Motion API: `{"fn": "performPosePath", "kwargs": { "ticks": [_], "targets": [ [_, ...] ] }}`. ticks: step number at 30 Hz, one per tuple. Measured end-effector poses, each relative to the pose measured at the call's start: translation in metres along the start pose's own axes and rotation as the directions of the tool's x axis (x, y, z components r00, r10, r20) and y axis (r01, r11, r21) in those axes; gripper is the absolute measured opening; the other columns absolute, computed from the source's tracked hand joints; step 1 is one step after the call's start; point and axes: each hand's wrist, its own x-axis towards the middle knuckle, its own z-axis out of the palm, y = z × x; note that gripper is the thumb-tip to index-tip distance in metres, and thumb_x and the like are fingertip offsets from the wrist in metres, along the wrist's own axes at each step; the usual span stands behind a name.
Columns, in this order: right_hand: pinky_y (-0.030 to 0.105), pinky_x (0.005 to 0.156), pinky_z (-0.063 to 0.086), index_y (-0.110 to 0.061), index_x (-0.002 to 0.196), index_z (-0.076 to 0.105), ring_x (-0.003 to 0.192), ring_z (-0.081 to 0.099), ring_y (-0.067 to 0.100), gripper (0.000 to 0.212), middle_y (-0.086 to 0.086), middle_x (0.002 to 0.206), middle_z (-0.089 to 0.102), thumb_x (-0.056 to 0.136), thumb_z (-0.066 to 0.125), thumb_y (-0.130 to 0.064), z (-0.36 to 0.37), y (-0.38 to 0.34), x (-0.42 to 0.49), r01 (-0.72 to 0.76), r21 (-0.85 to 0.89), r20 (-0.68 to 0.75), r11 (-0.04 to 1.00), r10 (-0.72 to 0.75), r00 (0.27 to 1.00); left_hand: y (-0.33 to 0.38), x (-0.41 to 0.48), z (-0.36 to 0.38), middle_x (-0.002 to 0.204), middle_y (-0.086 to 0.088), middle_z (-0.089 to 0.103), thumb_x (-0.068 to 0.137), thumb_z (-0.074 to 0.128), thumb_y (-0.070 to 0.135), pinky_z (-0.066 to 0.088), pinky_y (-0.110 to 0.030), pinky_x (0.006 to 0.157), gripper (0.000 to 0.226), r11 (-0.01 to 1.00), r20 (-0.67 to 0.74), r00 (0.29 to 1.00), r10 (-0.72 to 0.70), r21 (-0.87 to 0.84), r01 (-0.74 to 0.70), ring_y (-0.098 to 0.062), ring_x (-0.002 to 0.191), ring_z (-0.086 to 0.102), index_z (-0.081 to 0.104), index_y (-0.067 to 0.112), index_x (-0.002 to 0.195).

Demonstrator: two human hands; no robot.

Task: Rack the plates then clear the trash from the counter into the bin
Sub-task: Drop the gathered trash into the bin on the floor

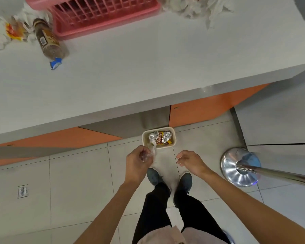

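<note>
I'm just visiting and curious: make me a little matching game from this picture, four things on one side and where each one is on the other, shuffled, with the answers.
Things:
1. clear plastic wrap
2. brown bottle
3. foil wrappers
4. pink dish rack

Places:
A. lying on its side on the counter, at the left
B. inside the small bin on the floor
C. pinched in the left hand, above the bin
D. standing at the far side of the counter

Pairs: 1-C, 2-A, 3-B, 4-D

The right hand is open and holds nothing.
</note>
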Motion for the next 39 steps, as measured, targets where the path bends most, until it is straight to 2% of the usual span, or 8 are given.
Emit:
{"fn": "performPosePath", "kwargs": {
  "ticks": [5,11,17,22,27,32,35,39],
  "targets": [
    [0.023,0.08,0.049,-0.013,0.103,0.068,0.092,0.065,0.02,0.018,0.009,0.101,0.07,0.09,0.057,-0.007,-0.012,0.022,0.007,0.075,-0.153,0.03,0.985,-0.071,0.997,-0.005,-0.021,0.035,0.07,-0.001,0.062,0.076,0.075,0.012,0.048,-0.031,0.061,0.012,1.0,0.045,0.999,0.002,0.007,-0.002,-0.02,0.063,0.053,0.063,0.014,0.076],
    [0.022,0.08,0.05,-0.019,0.1,0.066,0.092,0.065,0.02,0.018,0.009,0.102,0.069,0.092,0.056,-0.006,-0.011,0.047,0.036,0.056,-0.116,0.004,0.992,-0.056,0.998,-0.043,-0.008,0.054,0.063,0.014,0.056,0.072,0.079,0.014,0.039,-0.012,0.056,0.021,0.997,0.033,0.997,-0.069,0.037,0.068,-0.006,0.058,0.048,0.061,0.025,0.073],
    [0.017,0.075,0.042,-0.019,0.12,0.061,0.095,0.06,0.018,0.03,0.01,0.113,0.065,0.095,0.049,-0.009,0.014,0.083,0.109,0.029,-0.218,-0.001,0.975,-0.03,1.0,-0.106,0.039,0.065,0.063,0.013,0.054,0.07,0.078,0.007,0.048,-0.032,0.057,0.021,0.989,0.084,0.996,-0.034,0.144,0.022,-0.009,0.059,0.048,0.062,0.019,0.076],
    [0.02,0.088,0.042,-0.018,0.133,0.054,0.109,0.058,0.022,0.042,0.01,0.124,0.058,0.092,0.052,-0.008,0.029,0.101,0.181,0.103,-0.329,-0.027,0.939,-0.118,0.993,-0.165,0.078,0.082,0.06,0.013,0.054,0.07,0.075,0.006,0.047,-0.03,0.058,0.023,0.981,0.112,0.994,-0.01,0.193,-0.012,-0.008,0.057,0.049,0.06,0.022,0.077],
    [0.032,0.1,0.042,-0.017,0.144,0.041,0.118,0.052,0.029,0.057,0.011,0.131,0.043,0.09,0.054,-0.006,0.033,0.11,0.251,0.125,-0.429,-0.083,0.895,-0.177,0.981,-0.214,0.126,0.102,0.075,0.006,0.066,0.074,0.079,0.016,0.05,-0.032,0.064,0.028,0.979,-0.006,0.999,0.042,0.201,-0.04,-0.015,0.069,0.062,0.059,0.021,0.093],
    [0.041,0.104,0.042,-0.016,0.148,0.03,0.125,0.042,0.033,0.068,0.014,0.136,0.036,0.087,0.06,-0.008,0.04,0.133,0.314,0.137,-0.482,-0.121,0.865,-0.22,0.968,-0.259,0.169,0.146,0.107,0.009,0.068,0.077,0.066,0.018,0.052,-0.032,0.07,0.047,0.816,0.293,0.938,0.183,0.487,-0.311,-0.023,0.09,0.065,0.053,0.027,0.121],
    [0.043,0.103,0.042,-0.018,0.151,0.021,0.13,0.034,0.036,0.07,0.014,0.147,0.026,0.092,0.058,-0.016,0.05,0.156,0.357,0.158,-0.513,-0.172,0.844,-0.281,0.944,-0.292,0.198,0.184,0.118,0.006,0.065,0.079,0.06,0.019,0.053,-0.033,0.075,0.05,0.71,0.421,0.883,0.207,0.556,-0.431,-0.024,0.101,0.063,0.051,0.029,0.127],
    [0.044,0.105,0.042,-0.026,0.153,0.01,0.138,0.028,0.037,0.075,0.008,0.159,0.009,0.093,0.051,-0.009,0.059,0.171,0.413,0.289,-0.545,-0.197,0.787,-0.455,0.869,-0.325,0.242,0.229,0.13,0.004,0.059,0.085,0.058,0.025,0.048,-0.034,0.091,0.044,0.538,0.598,0.774,0.211,0.59,-0.602,-0.021,0.118,0.056,0.054,0.027,0.128]
  ]
}}
